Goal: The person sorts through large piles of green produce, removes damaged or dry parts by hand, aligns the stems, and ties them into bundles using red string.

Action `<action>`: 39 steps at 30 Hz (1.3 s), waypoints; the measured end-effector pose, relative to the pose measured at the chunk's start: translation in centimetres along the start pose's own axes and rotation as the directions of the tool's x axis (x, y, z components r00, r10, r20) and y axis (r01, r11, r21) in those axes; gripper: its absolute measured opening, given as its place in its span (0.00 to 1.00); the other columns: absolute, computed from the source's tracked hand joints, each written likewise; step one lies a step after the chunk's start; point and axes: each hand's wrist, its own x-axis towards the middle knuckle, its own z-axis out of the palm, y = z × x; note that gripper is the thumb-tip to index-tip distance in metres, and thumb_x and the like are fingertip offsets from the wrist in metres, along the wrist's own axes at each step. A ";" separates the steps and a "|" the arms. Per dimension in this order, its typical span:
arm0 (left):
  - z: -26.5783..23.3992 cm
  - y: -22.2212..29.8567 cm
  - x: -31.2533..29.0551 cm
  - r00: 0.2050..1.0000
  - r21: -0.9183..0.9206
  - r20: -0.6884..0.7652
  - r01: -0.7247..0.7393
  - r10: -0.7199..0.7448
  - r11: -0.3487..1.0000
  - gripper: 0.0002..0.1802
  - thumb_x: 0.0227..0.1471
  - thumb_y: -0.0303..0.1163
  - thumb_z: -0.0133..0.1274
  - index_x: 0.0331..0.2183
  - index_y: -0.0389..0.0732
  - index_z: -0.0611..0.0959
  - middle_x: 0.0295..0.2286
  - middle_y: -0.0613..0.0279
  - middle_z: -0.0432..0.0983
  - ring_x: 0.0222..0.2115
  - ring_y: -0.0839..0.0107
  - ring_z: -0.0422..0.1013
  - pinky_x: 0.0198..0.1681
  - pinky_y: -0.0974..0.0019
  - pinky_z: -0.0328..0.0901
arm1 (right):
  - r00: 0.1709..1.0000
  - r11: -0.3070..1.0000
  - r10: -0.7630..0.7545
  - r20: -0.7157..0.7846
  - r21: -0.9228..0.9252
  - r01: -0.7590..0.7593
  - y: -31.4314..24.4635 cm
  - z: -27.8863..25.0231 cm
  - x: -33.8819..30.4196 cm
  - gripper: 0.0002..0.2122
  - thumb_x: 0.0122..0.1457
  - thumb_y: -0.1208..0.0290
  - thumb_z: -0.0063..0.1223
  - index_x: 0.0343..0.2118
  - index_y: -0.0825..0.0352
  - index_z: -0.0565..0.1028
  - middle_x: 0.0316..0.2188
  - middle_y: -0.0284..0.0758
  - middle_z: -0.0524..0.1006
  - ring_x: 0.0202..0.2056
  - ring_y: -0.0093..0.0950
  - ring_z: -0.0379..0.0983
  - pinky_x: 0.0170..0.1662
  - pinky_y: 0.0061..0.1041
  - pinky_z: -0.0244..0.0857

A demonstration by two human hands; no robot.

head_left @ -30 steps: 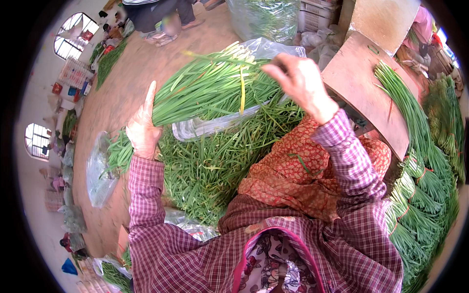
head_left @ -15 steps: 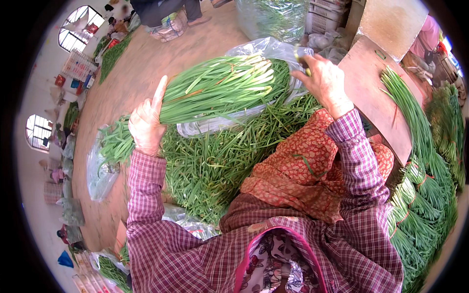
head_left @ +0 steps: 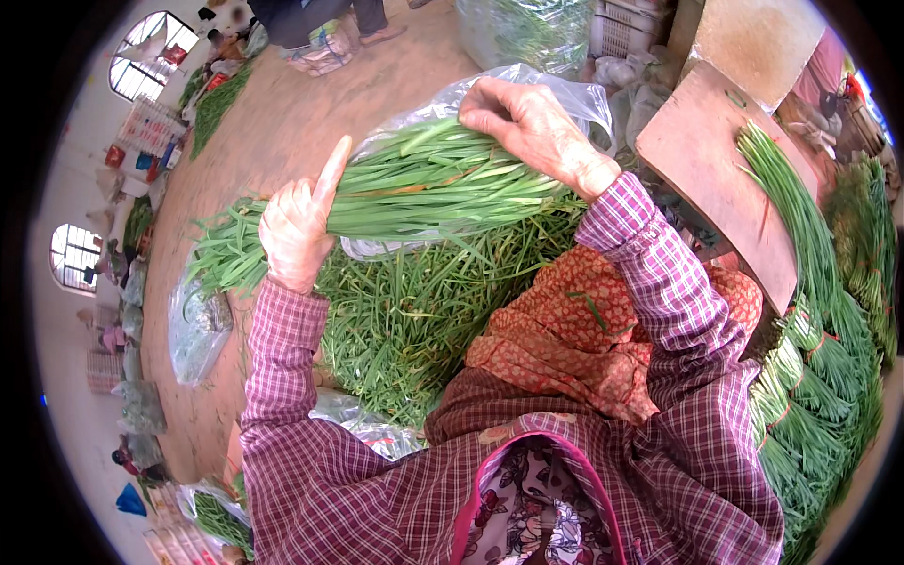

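A long bunch of green garlic chives (head_left: 424, 184) lies across in front of me, its leafy tips trailing to the left. My left hand (head_left: 297, 231) is closed around the tip side of the bunch, with the forefinger sticking out. Over the upper edge of the bunch, my right hand (head_left: 532, 127) is bent down, its thumb and fingers pinching at chive leaves; the exact grip is partly hidden. A clear plastic sheet (head_left: 584, 104) shows behind and under the bunch. Below lies a heap of loose green trimmings (head_left: 405, 320), beside my red patterned cloth (head_left: 537, 330).
On the right, a pinkish board (head_left: 702, 151) stands beside tied chive bundles (head_left: 819, 405). A big clear bag of greens (head_left: 527, 38) and a white crate (head_left: 626, 33) are at the back. Another person's legs (head_left: 372, 14) show at the top. A plastic bag (head_left: 198, 330) lies left.
My right hand has moved left and over from beside the pale stem ends onto the bunch's upper edge. The left hand keeps its hold, shifted slightly right.
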 end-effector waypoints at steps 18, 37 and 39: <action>1.3 -0.5 -1.9 0.993 -0.036 0.027 0.117 -0.116 0.993 0.49 0.38 0.26 0.59 0.62 0.68 0.64 0.22 0.67 0.68 0.23 0.66 0.71 0.27 0.61 0.68 | 0.996 0.920 -0.075 -0.047 -0.388 0.051 2.5 -8.3 -5.2 0.11 0.61 0.61 0.54 0.39 0.63 0.76 0.34 0.33 0.76 0.36 0.29 0.74 0.41 0.29 0.70; -0.1 1.7 0.5 0.992 -0.259 -0.051 0.103 -0.120 0.961 0.49 0.38 0.26 0.61 0.62 0.63 0.64 0.21 0.66 0.67 0.23 0.65 0.70 0.29 0.60 0.67 | 0.939 0.894 0.124 -0.321 0.446 0.035 -1.9 -0.3 -1.4 0.11 0.60 0.66 0.56 0.39 0.68 0.73 0.26 0.32 0.79 0.27 0.24 0.75 0.31 0.24 0.67; 0.6 1.4 -0.1 0.991 -0.259 -0.028 0.123 -0.134 0.958 0.49 0.38 0.27 0.62 0.62 0.64 0.64 0.21 0.66 0.67 0.23 0.65 0.70 0.28 0.60 0.67 | 0.931 0.565 0.281 -0.234 0.824 0.037 -0.6 -1.4 -1.1 0.08 0.62 0.67 0.54 0.40 0.65 0.72 0.31 0.28 0.78 0.25 0.14 0.71 0.28 0.16 0.66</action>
